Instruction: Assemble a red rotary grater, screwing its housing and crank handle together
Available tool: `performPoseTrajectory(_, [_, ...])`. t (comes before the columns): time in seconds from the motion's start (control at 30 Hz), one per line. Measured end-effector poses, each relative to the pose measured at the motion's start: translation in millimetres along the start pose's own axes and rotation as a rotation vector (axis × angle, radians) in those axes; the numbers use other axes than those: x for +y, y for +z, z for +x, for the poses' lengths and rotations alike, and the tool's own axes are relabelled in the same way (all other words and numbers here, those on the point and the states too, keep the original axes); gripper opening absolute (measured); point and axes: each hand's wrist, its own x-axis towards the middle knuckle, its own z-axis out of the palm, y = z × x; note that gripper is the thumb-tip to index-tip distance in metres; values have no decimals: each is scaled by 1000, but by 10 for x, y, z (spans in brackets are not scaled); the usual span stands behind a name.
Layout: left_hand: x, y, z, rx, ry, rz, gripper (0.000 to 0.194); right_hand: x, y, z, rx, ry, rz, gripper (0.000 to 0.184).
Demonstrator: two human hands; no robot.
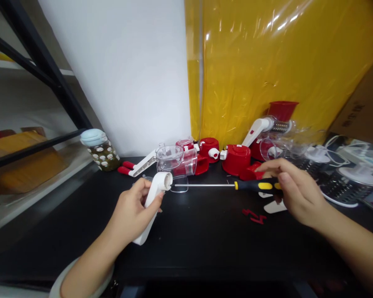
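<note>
My left hand [136,211] is closed around a white plastic crank handle [155,191], whose round hollow end points right. In my right hand [298,194] is a screwdriver [257,186] with a black and yellow grip, held level by the fingers at the end of its handle. Its long metal shaft reaches left, and the tip is at the round end of the white handle; whether it sits on a screw I cannot make out. Below the screwdriver, small red plastic pieces [254,216] and a white flat piece [275,206] lie on the black table [205,244].
Red bases [236,159], clear plastic housings [174,159] and a red-tipped white handle [143,162] line the back. Metal grater drums [348,186] and an assembled grater [279,124] stand right. A patterned jar [101,151] is left, beside a black-framed shelf [40,62].
</note>
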Motion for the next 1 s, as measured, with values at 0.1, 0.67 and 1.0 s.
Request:
performPoseTrajectory(0.1, [-7, -4, 21, 23, 9, 12, 24, -16, -18, 25, -60, 75, 83, 28])
performPoseTrajectory(0.67, [18, 2, -7, 81, 42, -8, 21, -19, -80, 52, -47, 119, -42, 33])
performPoseTrajectory(1.0, [-10, -11, 18, 92, 68, 75, 21, -72, -129, 31, -338, 311, 251, 32])
